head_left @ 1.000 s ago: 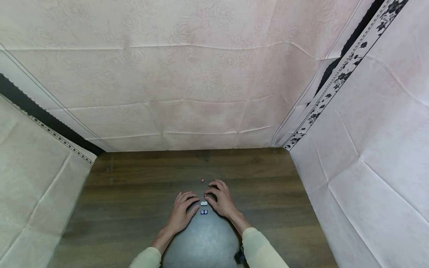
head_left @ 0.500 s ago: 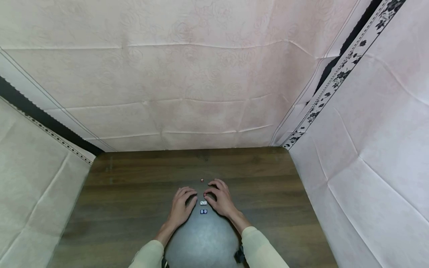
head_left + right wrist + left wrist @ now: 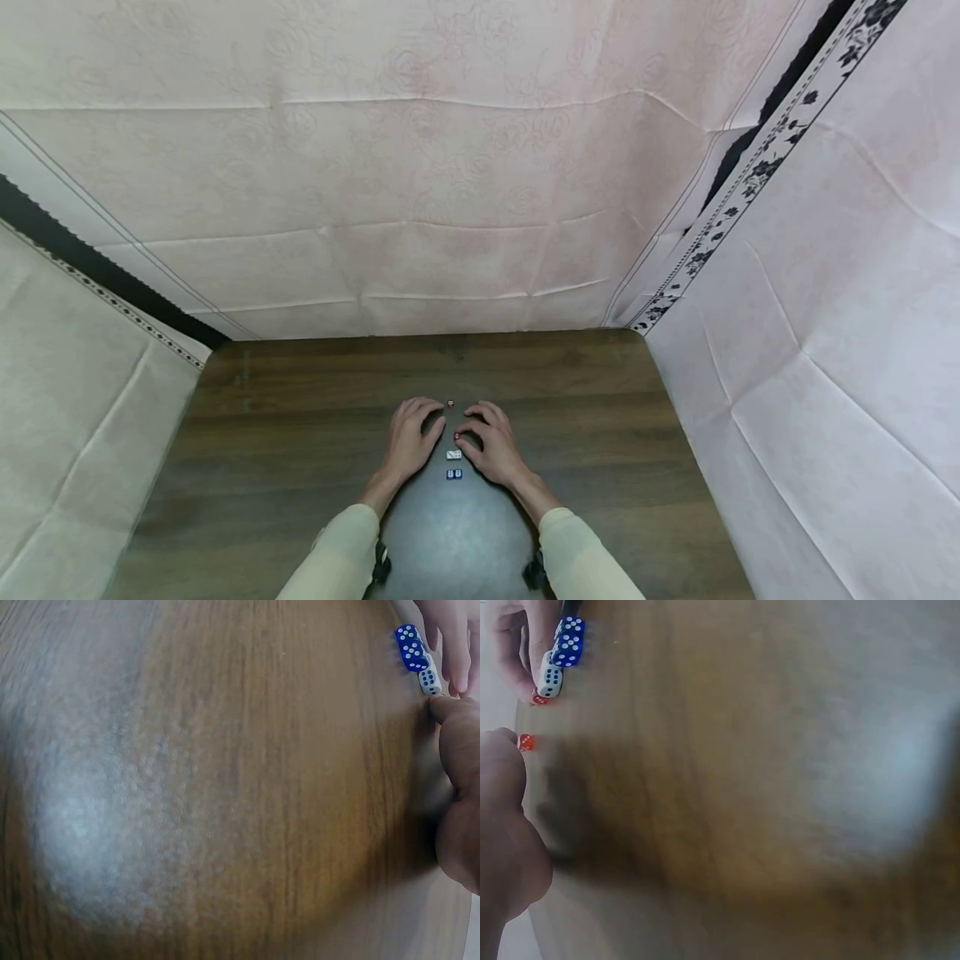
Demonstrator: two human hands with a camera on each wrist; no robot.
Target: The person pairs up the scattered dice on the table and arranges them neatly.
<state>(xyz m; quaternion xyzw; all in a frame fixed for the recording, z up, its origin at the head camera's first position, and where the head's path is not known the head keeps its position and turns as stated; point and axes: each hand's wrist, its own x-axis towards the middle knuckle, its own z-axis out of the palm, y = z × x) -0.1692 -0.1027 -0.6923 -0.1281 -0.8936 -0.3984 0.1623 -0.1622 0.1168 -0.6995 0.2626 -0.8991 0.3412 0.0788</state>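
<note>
Several small dice stand on the wooden table in a line running away from me. My right hand (image 3: 491, 442) pinches a red die (image 3: 457, 436) between thumb and index finger; its thumb lies right by the white dice in the right wrist view. My left hand (image 3: 412, 437) is at a farther red die (image 3: 451, 403), its index fingertip right beside it and the thumb spread apart below. Nearer to me, a pair of white dice (image 3: 453, 455) sits side by side, and closer still is a pair of blue dice (image 3: 454, 474).
The brown wooden table (image 3: 300, 375) has a bright glare patch near my body. Pale patterned cloth (image 3: 420, 167) hangs behind its far edge, with more cloth (image 3: 840, 375) along the right and left sides. Dark wrist devices (image 3: 535, 572) show under the sleeves.
My left hand has moved away from beside the white dice, forward to the farther red die. The right hand stays on its red die, and the dice have not visibly moved.
</note>
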